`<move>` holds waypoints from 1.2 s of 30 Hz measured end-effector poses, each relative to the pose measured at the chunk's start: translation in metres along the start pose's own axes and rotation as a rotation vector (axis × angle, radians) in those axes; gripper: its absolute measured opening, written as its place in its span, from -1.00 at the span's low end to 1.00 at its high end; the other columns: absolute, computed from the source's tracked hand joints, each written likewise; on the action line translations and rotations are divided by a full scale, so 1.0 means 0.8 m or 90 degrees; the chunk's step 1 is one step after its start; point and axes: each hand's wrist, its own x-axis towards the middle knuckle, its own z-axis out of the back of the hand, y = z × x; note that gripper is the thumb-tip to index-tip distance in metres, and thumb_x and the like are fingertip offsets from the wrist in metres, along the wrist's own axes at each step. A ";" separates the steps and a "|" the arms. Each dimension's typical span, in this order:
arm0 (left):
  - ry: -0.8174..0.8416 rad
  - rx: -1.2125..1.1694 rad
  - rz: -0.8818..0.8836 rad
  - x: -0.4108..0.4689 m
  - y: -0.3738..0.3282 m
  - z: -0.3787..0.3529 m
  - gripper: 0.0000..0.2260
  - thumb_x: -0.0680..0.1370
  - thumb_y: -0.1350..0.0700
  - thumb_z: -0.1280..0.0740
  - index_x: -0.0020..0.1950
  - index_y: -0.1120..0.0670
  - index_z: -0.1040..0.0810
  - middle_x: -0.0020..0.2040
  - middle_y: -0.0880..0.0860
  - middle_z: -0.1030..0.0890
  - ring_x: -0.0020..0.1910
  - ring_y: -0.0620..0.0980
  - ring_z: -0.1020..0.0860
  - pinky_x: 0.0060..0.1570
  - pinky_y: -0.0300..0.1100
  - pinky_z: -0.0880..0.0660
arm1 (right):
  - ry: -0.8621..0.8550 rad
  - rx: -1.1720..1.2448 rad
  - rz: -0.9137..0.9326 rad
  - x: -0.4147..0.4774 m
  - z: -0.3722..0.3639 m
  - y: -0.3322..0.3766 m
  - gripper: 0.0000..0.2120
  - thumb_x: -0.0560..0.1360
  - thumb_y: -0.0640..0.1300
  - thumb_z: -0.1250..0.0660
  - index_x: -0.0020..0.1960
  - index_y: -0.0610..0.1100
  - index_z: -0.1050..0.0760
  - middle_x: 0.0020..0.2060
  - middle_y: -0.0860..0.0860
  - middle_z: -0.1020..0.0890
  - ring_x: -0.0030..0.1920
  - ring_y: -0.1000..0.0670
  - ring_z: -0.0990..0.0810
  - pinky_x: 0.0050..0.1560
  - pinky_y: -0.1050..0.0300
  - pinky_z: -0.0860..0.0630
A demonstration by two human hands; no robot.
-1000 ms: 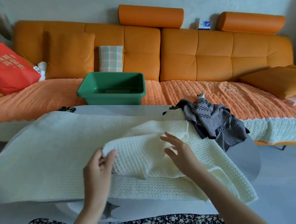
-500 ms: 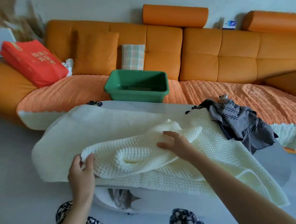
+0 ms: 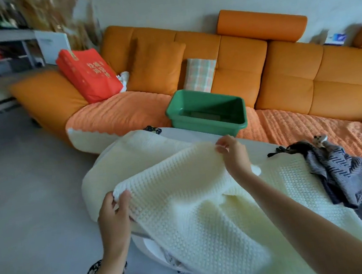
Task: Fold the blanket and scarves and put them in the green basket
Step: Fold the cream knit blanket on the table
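A cream knitted blanket point(image 3: 189, 213) is spread over a white table point(image 3: 195, 135), one layer lifted over the rest. My left hand point(image 3: 114, 216) pinches the near corner of that lifted edge. My right hand point(image 3: 232, 154) pinches the far corner, raised above the table. A dark grey patterned scarf point(image 3: 343, 176) lies crumpled on the blanket's right end. The green basket point(image 3: 206, 112) stands on the sofa seat just beyond the table, with something flat and dark at its bottom.
An orange sofa point(image 3: 291, 71) runs along the wall, with a red bag point(image 3: 90, 75) and a checked cushion point(image 3: 199, 75) on it. A small dark object point(image 3: 152, 129) lies at the table's far edge. Grey floor spreads to the left, shelves stand in the far left corner.
Both hands have lifted the blanket's folded edge and carried it leftward and away from me; my right hand now pinches it instead of resting on it. The camera has swung left.
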 end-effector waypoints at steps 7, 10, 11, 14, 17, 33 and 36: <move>-0.086 -0.030 0.044 0.060 0.013 0.028 -0.84 0.59 0.07 -0.22 -0.02 0.16 -0.47 -0.10 0.08 -0.56 -0.16 0.04 -0.57 -0.35 -0.09 -0.51 | 0.018 0.019 0.130 0.080 -0.123 0.088 -0.88 0.51 -0.27 -0.27 0.01 -0.16 -0.54 0.06 -0.03 -0.57 0.11 -0.04 -0.49 -0.03 0.08 -0.43; -0.073 0.006 0.064 0.068 0.030 0.033 -0.88 0.58 0.11 -0.23 -0.02 0.16 -0.48 -0.14 0.06 -0.58 -0.24 0.01 -0.56 -0.46 -0.22 -0.48 | 0.260 -0.095 0.127 0.078 -0.170 0.059 -0.81 0.50 -0.24 -0.31 0.10 -0.09 -0.55 0.28 -0.03 -0.47 0.28 -0.05 -0.44 0.21 0.07 -0.36; -0.060 0.015 0.077 0.068 0.036 0.035 -0.90 0.58 0.14 -0.23 -0.02 0.15 -0.49 -0.15 0.04 -0.59 -0.26 -0.02 -0.57 -0.51 -0.29 -0.46 | 0.343 -0.110 0.111 0.073 -0.179 0.045 -0.78 0.50 -0.21 -0.33 0.14 -0.08 -0.55 0.34 -0.04 -0.44 0.31 -0.06 -0.42 0.26 0.09 -0.32; -0.033 0.039 0.105 0.066 0.049 0.041 -0.92 0.57 0.17 -0.23 -0.02 0.14 -0.51 -0.16 0.02 -0.60 -0.27 -0.07 -0.57 -0.54 -0.38 -0.44 | 0.431 -0.077 0.061 0.071 -0.185 0.010 -0.70 0.51 -0.14 -0.33 0.24 -0.10 -0.51 0.37 -0.06 -0.41 0.34 -0.07 -0.39 0.30 0.12 -0.26; -0.019 0.052 0.123 0.069 0.055 0.046 -0.91 0.57 0.15 -0.25 -0.01 0.13 -0.52 -0.14 0.04 -0.61 -0.24 -0.07 -0.59 -0.52 -0.36 -0.46 | 0.344 -0.056 -0.019 0.087 -0.182 -0.010 -0.54 0.53 -0.03 -0.31 0.39 -0.12 -0.34 0.37 -0.08 -0.41 0.33 -0.10 -0.40 0.27 0.07 -0.32; -0.019 0.052 0.128 0.096 0.063 0.062 -0.90 0.56 0.14 -0.26 -0.12 0.06 -0.55 -0.24 0.10 -0.62 -0.26 0.04 -0.61 -0.37 -0.05 -0.59 | 0.220 -0.119 -0.007 0.138 -0.211 0.019 -0.76 0.55 -0.07 -0.26 0.15 -0.13 -0.32 -0.16 -0.14 -0.56 -0.24 -0.13 -0.48 -0.37 0.08 -0.29; -0.081 0.022 0.107 0.109 0.058 0.071 -0.90 0.56 0.12 -0.27 -0.12 0.01 -0.55 -0.22 0.05 -0.62 -0.24 0.01 -0.59 -0.28 0.03 -0.55 | 0.195 -0.081 0.052 0.166 -0.231 0.047 -0.80 0.51 -0.15 -0.25 0.10 -0.12 -0.33 -0.09 -0.14 -0.59 -0.18 -0.14 -0.51 -0.30 0.08 -0.32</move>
